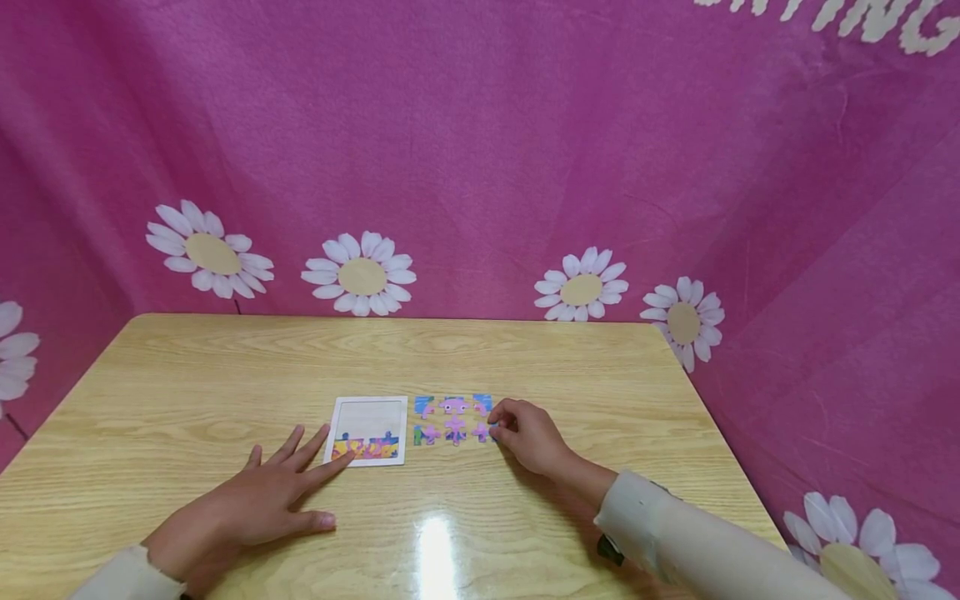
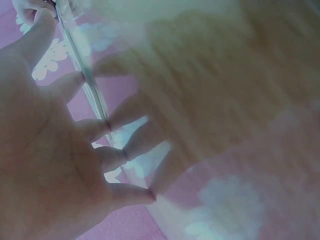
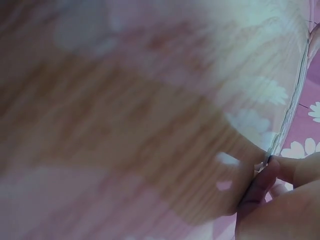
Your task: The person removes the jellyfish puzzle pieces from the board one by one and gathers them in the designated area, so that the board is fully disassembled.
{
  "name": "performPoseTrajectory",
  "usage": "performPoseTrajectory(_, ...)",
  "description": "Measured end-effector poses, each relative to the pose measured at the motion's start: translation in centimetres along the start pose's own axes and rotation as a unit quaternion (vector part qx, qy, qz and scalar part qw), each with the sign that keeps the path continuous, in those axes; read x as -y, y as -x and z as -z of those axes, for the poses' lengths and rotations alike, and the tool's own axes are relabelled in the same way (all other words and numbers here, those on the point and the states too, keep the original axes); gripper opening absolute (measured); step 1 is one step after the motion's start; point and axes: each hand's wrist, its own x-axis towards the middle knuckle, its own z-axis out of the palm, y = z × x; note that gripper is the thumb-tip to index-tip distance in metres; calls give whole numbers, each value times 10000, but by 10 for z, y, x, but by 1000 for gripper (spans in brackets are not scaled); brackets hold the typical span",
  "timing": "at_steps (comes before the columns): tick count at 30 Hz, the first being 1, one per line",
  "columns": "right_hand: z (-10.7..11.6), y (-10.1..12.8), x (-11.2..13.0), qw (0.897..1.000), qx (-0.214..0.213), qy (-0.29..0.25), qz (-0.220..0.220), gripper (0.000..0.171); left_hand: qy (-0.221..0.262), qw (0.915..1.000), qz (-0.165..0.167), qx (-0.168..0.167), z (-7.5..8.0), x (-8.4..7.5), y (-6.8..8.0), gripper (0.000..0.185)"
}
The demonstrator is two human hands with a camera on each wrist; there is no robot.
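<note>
A white puzzle frame lies on the wooden table, with a coloured row of pieces filling its bottom edge. Right of it, several loose blue, pink and purple puzzle pieces lie in two rows. My left hand rests flat on the table with straight, spread fingers, one fingertip touching the frame's lower left corner. My right hand has its fingers curled at the right end of the rows, pinching a piece there. The wrist views are blurred and show fingers against the table top.
Pink cloth with white daisies hangs behind and to the right of the table. The table's right edge runs close to my right sleeve. Bare wood lies left of the frame and toward the back.
</note>
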Motion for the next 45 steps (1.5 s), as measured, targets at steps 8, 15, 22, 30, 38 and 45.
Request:
performPoseTrajectory(8, 1, 0, 1, 9998, -5, -139, -128, 8, 10, 10000, 44, 13, 0, 0, 0, 86)
performPoseTrajectory(15, 2, -1, 1, 9996, -35, -223, -148, 8, -122, 9999, 11, -35, 1, 1, -1, 87)
performPoseTrajectory(22, 3, -1, 0, 9993, 10, -322, -175, 8, -156, 9999, 40, -26, 1, 0, -1, 87)
performPoseTrajectory(30, 6, -3, 2, 9984, 80, -539, -170, 8, -160, 9999, 35, -23, 3, -1, -1, 87)
performPoseTrajectory(38, 8, -3, 3, 9967, 182, -782, -94, 7, -140, 9999, 34, -12, 4, -2, 0, 86)
performPoseTrajectory(45, 8, -6, 8, 9961, 204, -849, -117, 7, -100, 9999, 48, 58, 5, -2, 0, 85)
